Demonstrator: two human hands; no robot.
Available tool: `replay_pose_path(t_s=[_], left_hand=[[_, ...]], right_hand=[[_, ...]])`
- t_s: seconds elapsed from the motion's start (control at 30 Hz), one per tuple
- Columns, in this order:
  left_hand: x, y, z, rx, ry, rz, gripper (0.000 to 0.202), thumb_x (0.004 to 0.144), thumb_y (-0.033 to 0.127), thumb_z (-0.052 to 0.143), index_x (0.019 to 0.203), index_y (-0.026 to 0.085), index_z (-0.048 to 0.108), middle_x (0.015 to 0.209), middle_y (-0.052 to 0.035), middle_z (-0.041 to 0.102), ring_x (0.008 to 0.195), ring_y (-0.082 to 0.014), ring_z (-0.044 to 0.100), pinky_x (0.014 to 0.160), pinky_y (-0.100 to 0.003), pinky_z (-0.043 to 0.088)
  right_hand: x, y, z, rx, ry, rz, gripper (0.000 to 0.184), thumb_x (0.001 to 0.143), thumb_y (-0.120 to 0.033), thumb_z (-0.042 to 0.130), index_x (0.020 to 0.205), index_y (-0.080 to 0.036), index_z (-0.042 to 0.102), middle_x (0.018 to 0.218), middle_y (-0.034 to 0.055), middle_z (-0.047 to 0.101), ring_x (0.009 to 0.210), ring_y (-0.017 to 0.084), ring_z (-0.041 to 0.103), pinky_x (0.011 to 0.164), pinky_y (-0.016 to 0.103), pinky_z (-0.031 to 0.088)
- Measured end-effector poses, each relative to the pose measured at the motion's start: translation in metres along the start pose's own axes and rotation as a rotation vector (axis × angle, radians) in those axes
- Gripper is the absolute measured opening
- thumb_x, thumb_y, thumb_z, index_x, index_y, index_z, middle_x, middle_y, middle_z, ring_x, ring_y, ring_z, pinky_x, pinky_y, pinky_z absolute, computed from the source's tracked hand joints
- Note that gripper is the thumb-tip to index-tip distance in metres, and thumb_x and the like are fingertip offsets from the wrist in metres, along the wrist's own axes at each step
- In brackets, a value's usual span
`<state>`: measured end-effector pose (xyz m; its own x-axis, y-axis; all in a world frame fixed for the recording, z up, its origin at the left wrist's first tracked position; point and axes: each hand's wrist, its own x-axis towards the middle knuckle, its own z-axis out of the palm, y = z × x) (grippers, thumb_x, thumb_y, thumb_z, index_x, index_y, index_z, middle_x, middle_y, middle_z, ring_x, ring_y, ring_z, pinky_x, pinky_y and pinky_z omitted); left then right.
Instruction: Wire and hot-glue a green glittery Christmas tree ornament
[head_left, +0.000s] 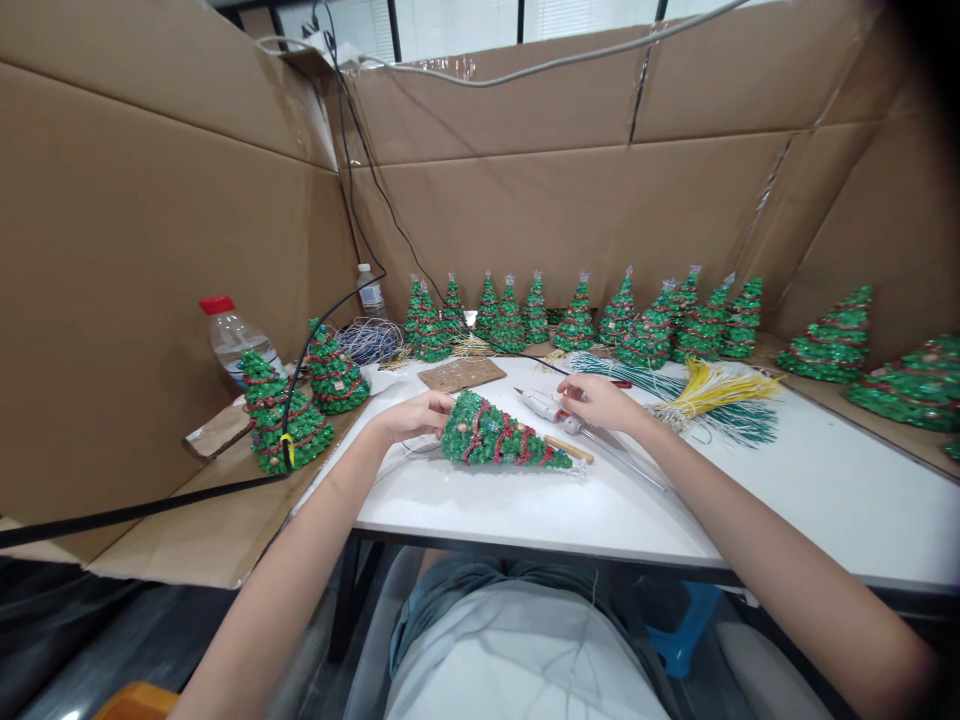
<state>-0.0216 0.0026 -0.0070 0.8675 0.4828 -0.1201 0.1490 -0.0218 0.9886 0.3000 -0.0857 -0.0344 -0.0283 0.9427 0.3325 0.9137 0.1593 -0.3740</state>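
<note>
A green toy Christmas tree [499, 437] with red garland lies on its side on the white table [787, 500], tip pointing right. My left hand [420, 412] is closed round its wide base. My right hand [600, 400] rests just beyond the tree with fingers curled on a white glue gun [546, 404]. A thin stick [568, 449] lies by the tree's tip.
A row of finished trees [577, 315] lines the back cardboard wall [570, 210]; more stand at left [285, 415] and right [832, 345]. Bundles of green and yellow wires [712, 390], a brown board [461, 374], a water bottle [229, 335] and a black cable [150, 510] surround the work spot.
</note>
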Motion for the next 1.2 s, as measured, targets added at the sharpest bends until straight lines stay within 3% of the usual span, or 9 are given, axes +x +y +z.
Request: replay_pose_path(t_s=[1.2], left_hand=[[-0.0008,0.0011,0.0014,-0.018,0.004,-0.001,0.027,0.054,0.026,0.081,0.073,0.01,0.072,0.065,-0.0017,0.063,0.056,-0.0086,0.053,0.057,-0.021,0.042]], right_hand=[[-0.0001,-0.0023,-0.0004,-0.013,-0.017,0.009,0.022,0.079,-0.021,0.052,0.097,-0.015,0.065,0.09,0.0064,0.068,0.082,0.018,0.061,0.072,0.025,0.043]])
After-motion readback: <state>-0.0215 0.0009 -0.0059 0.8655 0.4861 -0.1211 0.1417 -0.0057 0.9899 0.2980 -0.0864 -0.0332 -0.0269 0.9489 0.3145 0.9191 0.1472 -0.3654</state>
